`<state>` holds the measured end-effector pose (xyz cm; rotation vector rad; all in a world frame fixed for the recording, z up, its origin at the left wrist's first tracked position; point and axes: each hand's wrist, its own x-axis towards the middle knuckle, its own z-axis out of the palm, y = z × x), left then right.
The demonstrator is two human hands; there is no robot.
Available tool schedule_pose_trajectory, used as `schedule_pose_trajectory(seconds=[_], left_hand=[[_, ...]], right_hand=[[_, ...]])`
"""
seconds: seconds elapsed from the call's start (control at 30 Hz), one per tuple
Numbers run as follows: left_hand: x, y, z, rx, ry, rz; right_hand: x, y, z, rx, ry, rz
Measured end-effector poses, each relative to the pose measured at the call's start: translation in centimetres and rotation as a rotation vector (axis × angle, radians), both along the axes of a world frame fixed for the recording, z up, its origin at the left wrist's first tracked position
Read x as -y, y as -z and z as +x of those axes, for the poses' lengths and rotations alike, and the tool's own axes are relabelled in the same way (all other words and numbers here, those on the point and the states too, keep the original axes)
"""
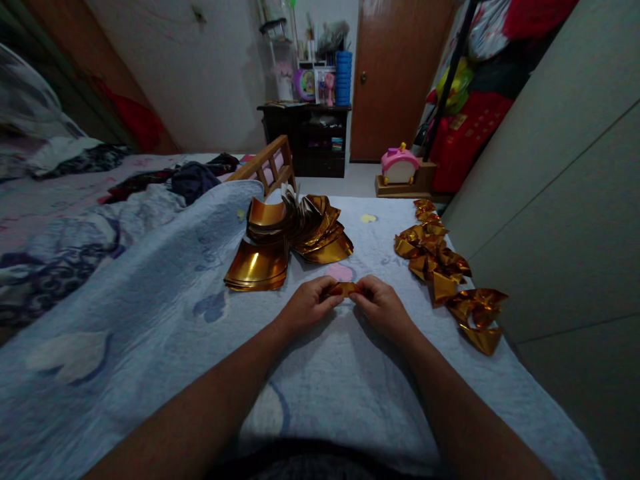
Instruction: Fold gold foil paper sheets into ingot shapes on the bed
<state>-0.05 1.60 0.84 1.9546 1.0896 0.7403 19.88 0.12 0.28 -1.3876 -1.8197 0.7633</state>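
Note:
A small folded piece of gold foil paper [345, 289] is stretched between my two hands, just above the blue bedspread. My left hand [311, 301] pinches its left end between thumb and fingers. On the other end, my right hand [381, 303] has a matching pinch. Beyond my left hand lie fanned stacks of shiny gold foil sheets [260, 263], some showing pale undersides. To the right, a row of folded gold foil pieces [437, 260] runs along the bed's edge, the nearest folded piece [480, 317] lying closest to me.
The blue bedspread [210, 373] covers the surface under my arms and bunches up at left. A wooden rail [273, 160] stands beyond the stacks. Clothes [193, 180] lie on the left. A pale cabinet [565, 220] borders the right side; a pink toy [400, 165] sits past the far edge.

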Motion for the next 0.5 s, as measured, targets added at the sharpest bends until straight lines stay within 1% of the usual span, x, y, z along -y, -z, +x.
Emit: schedule_pose_trajectory(seconds=[0.17,0.4,0.5], left_hand=[[0.17,-0.09,-0.09,-0.004,0.011,-0.071],[0.37,-0.05,0.01,0.087,0.107,-0.193],[0.35,-0.25,-0.05,0.097,0.134,-0.19]], right_hand=[[0.18,-0.34,-0.08,-0.067,-0.034,-0.045],[0.28,-0.41,-0.36,-0.117,-0.098,-0.16],[0.34,-0.68,-0.22,-0.145,-0.118,-0.182]])
